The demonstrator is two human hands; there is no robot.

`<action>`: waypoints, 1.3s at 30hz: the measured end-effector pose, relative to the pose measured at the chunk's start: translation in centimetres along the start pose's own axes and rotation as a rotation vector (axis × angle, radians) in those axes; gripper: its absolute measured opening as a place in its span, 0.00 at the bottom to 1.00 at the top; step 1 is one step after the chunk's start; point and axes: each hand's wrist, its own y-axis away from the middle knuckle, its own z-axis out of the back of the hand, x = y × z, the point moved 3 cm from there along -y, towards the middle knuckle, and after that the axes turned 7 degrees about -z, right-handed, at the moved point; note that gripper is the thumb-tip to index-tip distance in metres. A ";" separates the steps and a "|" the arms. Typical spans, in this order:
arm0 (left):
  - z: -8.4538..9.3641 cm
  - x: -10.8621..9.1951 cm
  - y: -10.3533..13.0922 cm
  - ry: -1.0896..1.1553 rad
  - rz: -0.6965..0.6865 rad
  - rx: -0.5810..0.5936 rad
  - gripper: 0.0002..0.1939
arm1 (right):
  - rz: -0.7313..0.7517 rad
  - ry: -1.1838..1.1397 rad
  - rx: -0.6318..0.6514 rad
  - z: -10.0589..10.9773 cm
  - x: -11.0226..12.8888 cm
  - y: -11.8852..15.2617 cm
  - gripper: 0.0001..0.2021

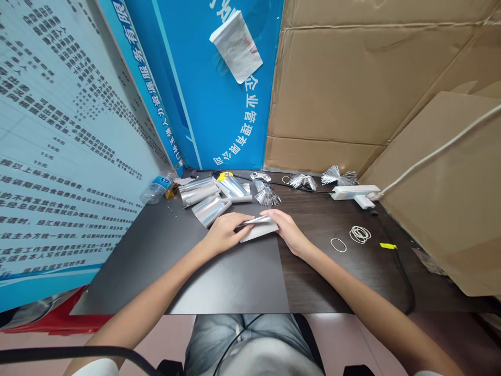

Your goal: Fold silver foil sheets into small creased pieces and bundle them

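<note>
A folded silvery foil sheet with a white side [260,230] is held between my hands, a little over the middle of the desk. My left hand [226,231] pinches its left end, the thumb lying along the top. Closed round the right end is my right hand [288,231]. Just beyond my left hand lie several curled silver foil sheets [211,210]. A fringed foil bundle [267,195] rests past the held sheet. Two more fringed bundles, one in the middle [303,181] and one farther right [338,176], sit along the back.
White rubber bands [359,235] and a single loose band [338,245] lie right of my hands. A white power strip [354,192] with cables stands at the back right. A plastic bottle [158,188] lies at the back left. Cardboard [332,89] and printed panels wall the desk.
</note>
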 end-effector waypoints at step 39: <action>0.0 0.0 0.1 0.396 0.325 -0.277 0.29 | 0.221 0.061 0.110 0.4 0.3 0.2 0.38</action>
